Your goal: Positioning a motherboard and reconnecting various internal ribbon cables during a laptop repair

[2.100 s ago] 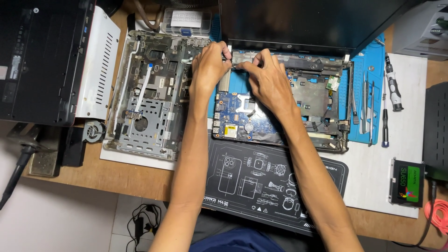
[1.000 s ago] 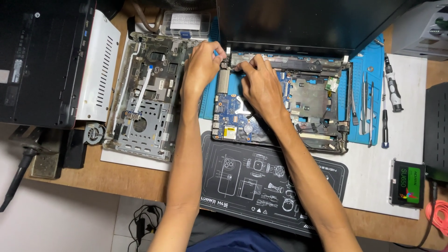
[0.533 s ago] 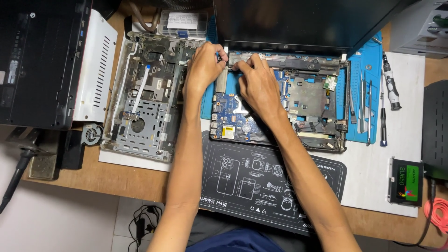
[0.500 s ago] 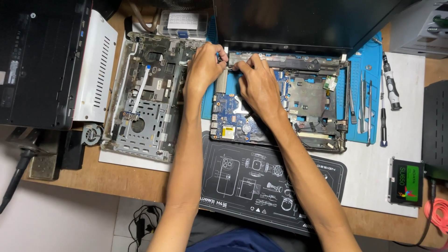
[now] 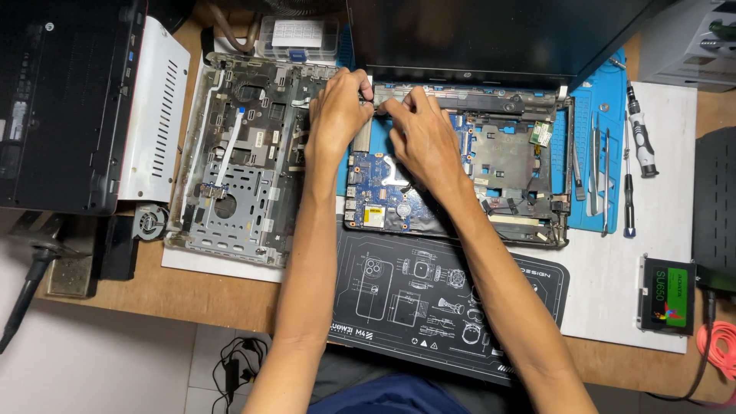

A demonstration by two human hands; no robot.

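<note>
Just under both sets of pinched fingertips, at the rear hinge edge of the opened laptop base [image 5: 491, 165], left hand [image 5: 337, 115] and right hand [image 5: 422, 134] gripping something too small to tell, possibly risking tearing it against the blue motherboard [image 5: 379, 195] beneath through pulling too hard.

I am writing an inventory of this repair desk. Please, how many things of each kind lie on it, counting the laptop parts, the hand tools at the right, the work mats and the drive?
Opened laptop base: 1
Removed grey laptop cover: 1
Hand tools: 4, that is tweezers, a thin metal tool, small screwdriver, large screwdriver
Work mats: 2, black mat, blue mat
Drive: 1
Total: 9
</note>
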